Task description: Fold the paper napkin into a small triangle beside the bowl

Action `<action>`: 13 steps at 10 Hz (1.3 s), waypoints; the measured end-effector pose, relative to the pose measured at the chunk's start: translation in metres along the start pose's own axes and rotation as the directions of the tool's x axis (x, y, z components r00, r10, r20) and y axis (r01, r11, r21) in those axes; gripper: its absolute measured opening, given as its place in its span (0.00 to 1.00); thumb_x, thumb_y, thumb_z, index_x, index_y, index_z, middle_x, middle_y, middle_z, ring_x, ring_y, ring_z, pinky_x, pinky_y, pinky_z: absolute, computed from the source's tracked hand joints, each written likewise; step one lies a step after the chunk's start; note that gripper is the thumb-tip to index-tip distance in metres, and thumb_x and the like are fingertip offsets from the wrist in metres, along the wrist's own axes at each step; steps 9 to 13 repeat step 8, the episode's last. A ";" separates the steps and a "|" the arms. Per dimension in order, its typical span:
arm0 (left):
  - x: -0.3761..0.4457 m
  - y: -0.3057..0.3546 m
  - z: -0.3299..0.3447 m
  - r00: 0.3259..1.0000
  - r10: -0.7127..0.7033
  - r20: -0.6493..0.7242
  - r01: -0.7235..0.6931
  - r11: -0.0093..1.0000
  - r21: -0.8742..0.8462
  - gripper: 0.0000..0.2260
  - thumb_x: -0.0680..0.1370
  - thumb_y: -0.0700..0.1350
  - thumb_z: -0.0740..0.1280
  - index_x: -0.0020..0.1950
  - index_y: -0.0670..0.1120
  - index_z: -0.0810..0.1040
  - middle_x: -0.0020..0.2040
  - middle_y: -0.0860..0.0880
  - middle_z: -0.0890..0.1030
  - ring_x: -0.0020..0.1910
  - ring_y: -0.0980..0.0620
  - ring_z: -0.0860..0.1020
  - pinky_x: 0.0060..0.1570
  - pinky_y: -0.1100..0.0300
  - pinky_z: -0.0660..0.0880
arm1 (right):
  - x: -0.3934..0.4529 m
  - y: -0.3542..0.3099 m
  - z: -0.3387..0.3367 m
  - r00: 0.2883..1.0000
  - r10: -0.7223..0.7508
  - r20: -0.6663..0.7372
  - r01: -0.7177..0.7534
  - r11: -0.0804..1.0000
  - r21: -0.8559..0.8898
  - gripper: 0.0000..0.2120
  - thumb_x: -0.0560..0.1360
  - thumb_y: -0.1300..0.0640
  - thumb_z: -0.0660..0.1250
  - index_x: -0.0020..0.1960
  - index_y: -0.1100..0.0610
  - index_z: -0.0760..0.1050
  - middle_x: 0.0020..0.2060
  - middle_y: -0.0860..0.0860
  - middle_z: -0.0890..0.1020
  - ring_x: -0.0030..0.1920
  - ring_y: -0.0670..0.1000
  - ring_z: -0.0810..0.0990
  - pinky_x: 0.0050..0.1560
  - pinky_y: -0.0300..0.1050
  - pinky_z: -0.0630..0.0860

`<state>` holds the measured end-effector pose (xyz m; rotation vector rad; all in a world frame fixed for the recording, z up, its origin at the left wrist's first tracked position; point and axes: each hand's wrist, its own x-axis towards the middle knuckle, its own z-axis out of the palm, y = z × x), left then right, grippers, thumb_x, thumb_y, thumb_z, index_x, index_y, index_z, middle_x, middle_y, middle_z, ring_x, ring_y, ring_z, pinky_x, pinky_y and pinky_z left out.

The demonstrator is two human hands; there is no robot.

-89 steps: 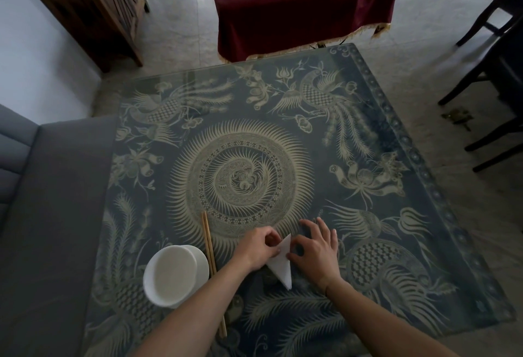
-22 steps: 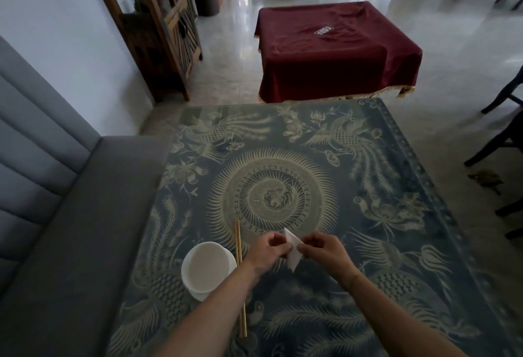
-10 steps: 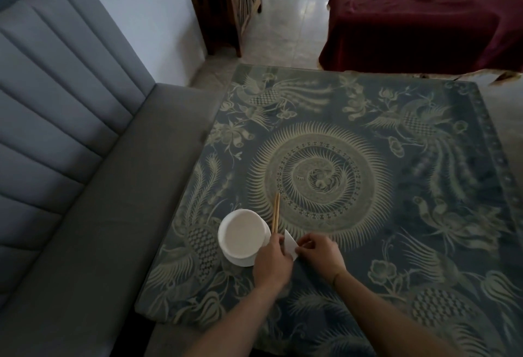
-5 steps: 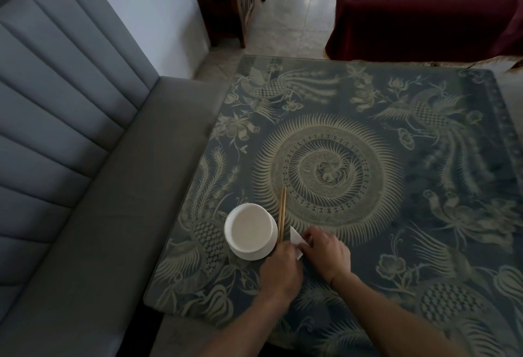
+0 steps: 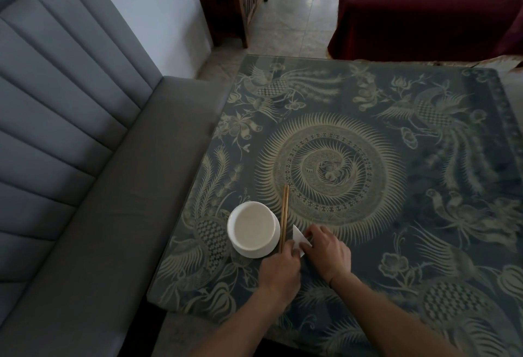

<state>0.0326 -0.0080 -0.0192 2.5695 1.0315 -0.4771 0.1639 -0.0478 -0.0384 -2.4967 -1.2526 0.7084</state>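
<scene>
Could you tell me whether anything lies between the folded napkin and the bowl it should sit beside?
Yes: the chopsticks lie on the table between the napkin and the bowl, close along the bowl's right side. Both hands, left hand and right hand, are already on the napkin.

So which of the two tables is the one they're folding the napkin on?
The near table, with the dark blue phoenix-patterned top: both hands, the napkin, bowl and chopsticks are on it. The far table, under a plain maroon cloth, has no hands at it.
</scene>
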 end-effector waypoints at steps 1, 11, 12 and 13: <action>-0.001 -0.001 0.001 1.000 0.013 -0.009 -0.013 1.000 0.015 0.21 0.80 0.44 0.62 0.72 0.43 0.66 0.71 0.45 0.67 0.52 0.42 0.79 0.45 0.47 0.77 | 0.001 -0.001 0.001 1.000 0.004 0.003 -0.004 1.000 0.014 0.07 0.76 0.45 0.66 0.49 0.47 0.70 0.47 0.44 0.76 0.40 0.48 0.77 0.37 0.45 0.75; 0.006 -0.008 -0.014 0.952 0.174 -0.252 -0.191 0.980 -0.047 0.14 0.79 0.50 0.61 0.62 0.47 0.76 0.61 0.47 0.76 0.55 0.44 0.76 0.43 0.48 0.77 | -0.005 0.010 -0.017 0.995 -0.008 -0.101 0.011 0.999 0.031 0.13 0.76 0.42 0.65 0.57 0.47 0.75 0.53 0.46 0.78 0.55 0.50 0.75 0.46 0.45 0.72; 0.006 -0.008 -0.014 0.952 0.174 -0.252 -0.191 0.980 -0.047 0.14 0.79 0.50 0.61 0.62 0.47 0.76 0.61 0.47 0.76 0.55 0.44 0.76 0.43 0.48 0.77 | -0.005 0.010 -0.017 0.995 -0.008 -0.101 0.011 0.999 0.031 0.13 0.76 0.42 0.65 0.57 0.47 0.75 0.53 0.46 0.78 0.55 0.50 0.75 0.46 0.45 0.72; 0.006 -0.008 -0.014 0.952 0.174 -0.252 -0.191 0.980 -0.047 0.14 0.79 0.50 0.61 0.62 0.47 0.76 0.61 0.47 0.76 0.55 0.44 0.76 0.43 0.48 0.77 | -0.005 0.010 -0.017 0.995 -0.008 -0.101 0.011 0.999 0.031 0.13 0.76 0.42 0.65 0.57 0.47 0.75 0.53 0.46 0.78 0.55 0.50 0.75 0.46 0.45 0.72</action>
